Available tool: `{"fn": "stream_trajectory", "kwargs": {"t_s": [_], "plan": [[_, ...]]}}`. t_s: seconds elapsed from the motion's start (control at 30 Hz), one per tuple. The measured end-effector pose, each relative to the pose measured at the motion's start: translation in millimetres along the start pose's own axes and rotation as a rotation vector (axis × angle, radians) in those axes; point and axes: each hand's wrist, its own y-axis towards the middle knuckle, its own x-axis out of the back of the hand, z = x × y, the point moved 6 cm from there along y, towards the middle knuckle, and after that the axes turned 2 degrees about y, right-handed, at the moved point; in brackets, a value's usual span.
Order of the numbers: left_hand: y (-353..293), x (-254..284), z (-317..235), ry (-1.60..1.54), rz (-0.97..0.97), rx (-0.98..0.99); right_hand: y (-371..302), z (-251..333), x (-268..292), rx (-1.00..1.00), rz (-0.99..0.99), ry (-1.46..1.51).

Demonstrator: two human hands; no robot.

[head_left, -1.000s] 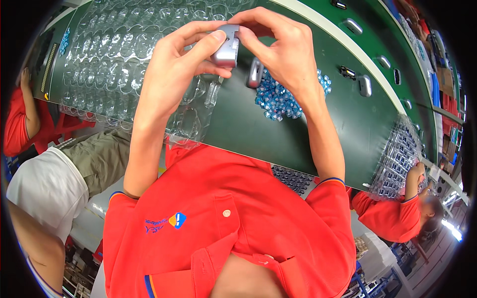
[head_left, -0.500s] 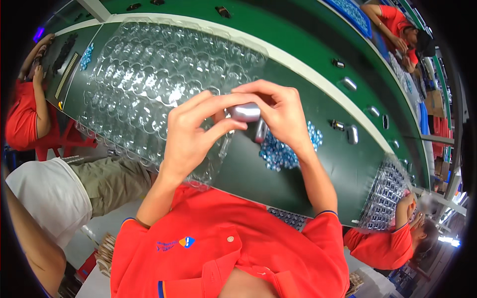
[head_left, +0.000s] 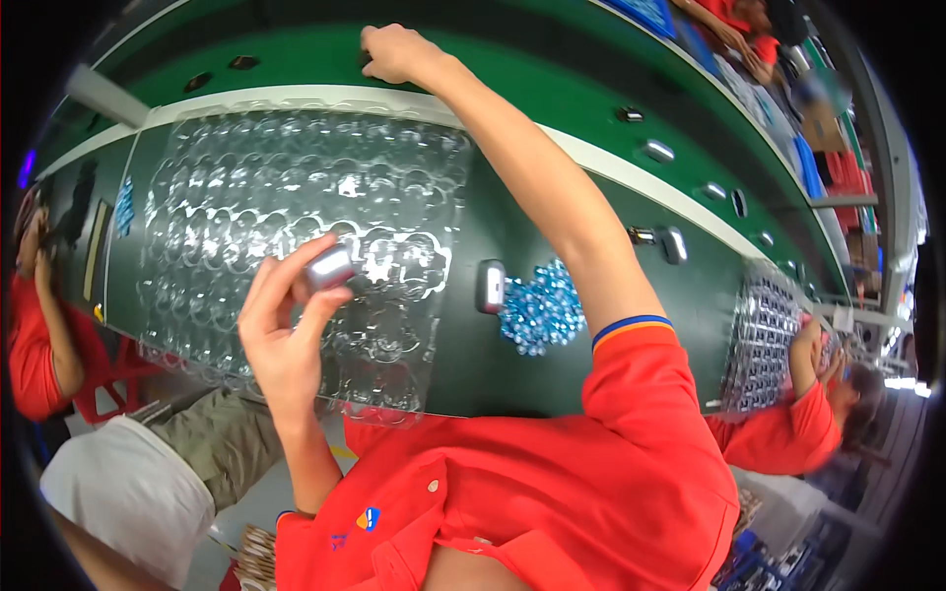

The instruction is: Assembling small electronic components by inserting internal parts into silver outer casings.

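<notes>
My left hand [head_left: 283, 335] holds a shiny grey rounded case [head_left: 331, 266], like a small earphone case, between thumb and fingers above the clear plastic tray [head_left: 232, 231]. My right arm stretches far across the bench. At its end my right hand [head_left: 402, 54] is closed over the green belt, its fingertips on a small dark part [head_left: 366, 61] that they mostly hide. A second grey case [head_left: 490, 287] lies on the dark green bench, beside a pile of shiny blue bead-like pieces [head_left: 542, 310].
More grey cases [head_left: 673, 245] and dark parts [head_left: 198, 82] lie along the belt and its pale rail [head_left: 724, 234]. A filled clear tray [head_left: 764, 345] stands at right. Co-workers in red sit at both ends; a person in white [head_left: 128, 492] is at lower left.
My hands have parted: the left has moved left with a grey case, and the right has reached across to the belt. The other case now lies on the bench. The view has shifted.
</notes>
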Motion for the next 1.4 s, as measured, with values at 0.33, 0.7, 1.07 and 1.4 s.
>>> {"fn": "stream_trajectory", "kwargs": {"t_s": [0.33, 0.7, 1.07, 1.4], "plan": [[0, -29, -11, -0.075, 0.039, -0.035, -166, -105, 42, -0.181, -0.317, 0.215], [1, -58, -14, -0.156, 0.082, -0.105, -306, 57, 99, 0.229, -0.376, 1.143], [3, -65, -23, -0.151, 0.122, -0.052, -315, 57, 89, 0.110, -0.432, 1.280], [-7, -66, -24, -0.173, 0.257, -0.248, -309, 70, 48, 0.213, 0.269, 2.204]]}}
